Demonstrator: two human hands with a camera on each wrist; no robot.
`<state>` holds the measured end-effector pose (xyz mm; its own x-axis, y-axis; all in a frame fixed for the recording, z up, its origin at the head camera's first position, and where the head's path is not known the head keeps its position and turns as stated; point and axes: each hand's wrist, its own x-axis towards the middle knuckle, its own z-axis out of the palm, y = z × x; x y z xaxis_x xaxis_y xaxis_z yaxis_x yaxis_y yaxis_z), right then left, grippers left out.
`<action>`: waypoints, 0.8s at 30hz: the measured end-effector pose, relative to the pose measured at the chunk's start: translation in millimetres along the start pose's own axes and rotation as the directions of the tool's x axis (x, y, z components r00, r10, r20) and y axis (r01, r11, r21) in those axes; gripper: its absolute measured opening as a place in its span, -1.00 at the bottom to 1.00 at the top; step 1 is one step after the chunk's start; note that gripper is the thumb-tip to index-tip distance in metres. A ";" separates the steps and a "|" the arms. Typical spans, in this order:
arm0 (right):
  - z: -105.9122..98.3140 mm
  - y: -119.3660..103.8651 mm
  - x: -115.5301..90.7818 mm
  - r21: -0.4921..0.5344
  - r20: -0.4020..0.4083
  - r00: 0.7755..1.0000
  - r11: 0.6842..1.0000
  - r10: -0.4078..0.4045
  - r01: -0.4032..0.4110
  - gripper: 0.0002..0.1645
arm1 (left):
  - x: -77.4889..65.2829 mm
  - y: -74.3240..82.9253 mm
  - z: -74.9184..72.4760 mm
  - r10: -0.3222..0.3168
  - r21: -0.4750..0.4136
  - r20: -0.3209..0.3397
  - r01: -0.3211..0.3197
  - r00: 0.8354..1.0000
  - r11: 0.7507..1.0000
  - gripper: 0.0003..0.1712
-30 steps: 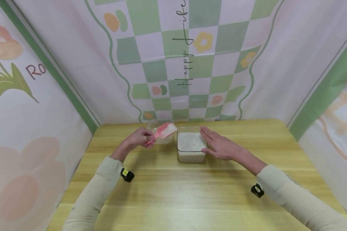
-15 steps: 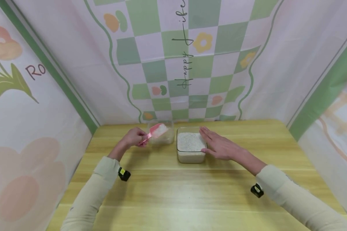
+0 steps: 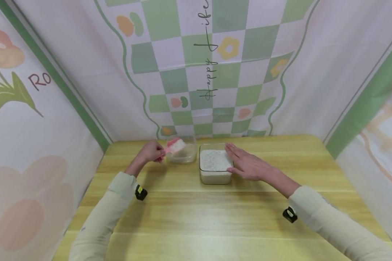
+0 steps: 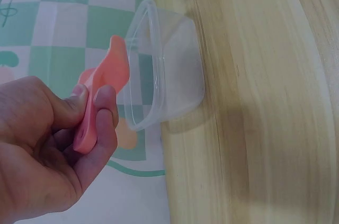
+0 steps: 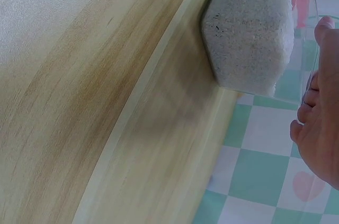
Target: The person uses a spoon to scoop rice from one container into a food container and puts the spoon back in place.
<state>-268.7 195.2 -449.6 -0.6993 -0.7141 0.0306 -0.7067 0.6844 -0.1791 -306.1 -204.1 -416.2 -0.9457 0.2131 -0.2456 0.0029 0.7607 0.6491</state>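
Note:
My left hand [image 3: 152, 151] pinches the handle of a pink scoop [image 4: 114, 64] between thumb and fingers. White grainy stuff [image 3: 177, 146] lies heaped in the scoop's bowl, over the left part of a clear plastic container [image 4: 183, 68]. To the right stands a square glass container [image 3: 216, 179], filled most of the way with a white, grainy material [image 3: 215, 159]. On its right rim rests my right hand [image 3: 248, 165], fingers straight and close together, thumb nearer the front corner. From the right wrist, the fingers [image 5: 312, 102] show at the container's upper edge.
Both containers stand near the back edge of a wooden table [image 3: 196, 221]. A printed curtain [image 3: 227, 76] with green checks hangs right behind it, and more patterned cloth [image 3: 45, 145] hangs on the left side. The table's surface stretches toward me.
My left hand has carried the loaded scoop leftward, from beside the glass container's rim to over the plastic container, and the scoop has turned somewhat. The right hand stays on the glass rim.

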 end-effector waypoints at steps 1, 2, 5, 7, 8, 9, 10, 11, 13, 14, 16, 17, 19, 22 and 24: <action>0.1 0.1 0.0 0.001 0.000 1.000 1.000 0.000 0.000 -0.03 | 1.0 0.1 0.1 -0.001 0.011 -0.003 0.001 1.000 1.000 -0.76; 0.1 0.1 -0.1 0.001 -0.001 1.000 1.000 0.000 0.000 -0.03 | 1.9 0.2 0.1 0.002 0.022 -0.006 -0.002 1.000 1.000 -0.76; 0.1 0.1 0.1 -0.001 -0.001 1.000 1.000 -0.001 0.001 -0.03 | 3.9 1.3 -0.1 -0.002 0.047 -0.012 0.003 1.000 0.999 -0.77; -0.1 0.0 0.2 0.001 -0.005 1.000 1.000 -0.004 0.004 -0.03 | 4.5 2.9 -0.6 -0.007 0.071 -0.016 0.008 1.000 0.997 -0.77; -0.2 -0.1 0.1 0.001 -0.006 1.000 1.000 -0.004 0.004 -0.03 | 4.6 3.9 -0.8 -0.010 0.084 -0.019 0.012 1.000 0.996 -0.77; -0.3 -0.1 0.0 0.000 -0.007 1.000 1.000 -0.005 0.005 -0.03 | 4.6 4.9 -1.0 -0.013 0.099 -0.021 0.015 1.000 0.995 -0.76; -0.6 -0.2 0.0 0.002 -0.007 1.000 1.000 -0.006 0.006 -0.04 | 4.4 5.7 -1.0 -0.015 0.116 -0.025 0.018 1.000 0.993 -0.76; -0.7 -0.2 0.0 0.002 -0.006 1.000 1.000 -0.005 0.005 -0.04 | 4.1 6.6 -1.1 -0.016 0.132 -0.030 0.020 0.999 0.991 -0.76; -0.8 -0.2 0.0 0.005 -0.005 1.000 1.000 -0.005 0.005 -0.04 | 3.4 8.6 -1.0 -0.016 0.163 -0.035 0.021 0.999 0.986 -0.76; -0.7 -0.1 -0.1 0.005 -0.001 1.000 1.000 -0.003 0.003 -0.03 | 3.3 9.2 -0.6 -0.015 0.178 -0.041 0.022 0.999 0.984 -0.77; -0.1 0.2 -0.1 0.005 0.002 1.000 1.000 -0.002 0.002 -0.03 | 2.7 10.9 0.0 -0.014 0.209 -0.049 0.024 0.999 0.978 -0.78; 0.0 0.2 0.0 0.005 0.000 1.000 1.000 -0.004 0.004 -0.03 | 2.7 11.1 0.4 -0.013 0.222 -0.053 0.024 0.998 0.975 -0.78; 0.6 0.6 0.3 0.002 0.001 1.000 1.000 -0.005 0.005 -0.03 | 3.1 10.9 1.2 -0.001 0.256 -0.066 0.018 0.998 0.967 -0.79; 0.8 1.1 0.5 0.003 0.001 1.000 1.000 -0.004 0.004 -0.03 | 3.4 10.5 1.7 0.018 0.307 -0.084 0.009 0.996 0.952 -0.81; 0.7 1.5 0.6 0.006 0.005 1.000 1.000 -0.001 0.001 -0.03 | 3.7 10.1 2.2 0.023 0.334 -0.095 0.010 0.995 0.942 -0.82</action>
<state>-270.1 195.6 -450.5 -0.6982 -0.7154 0.0263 -0.7068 0.6829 -0.1847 -308.9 -194.3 -412.1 -0.9719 0.1717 -0.1608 0.1023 0.9240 0.3685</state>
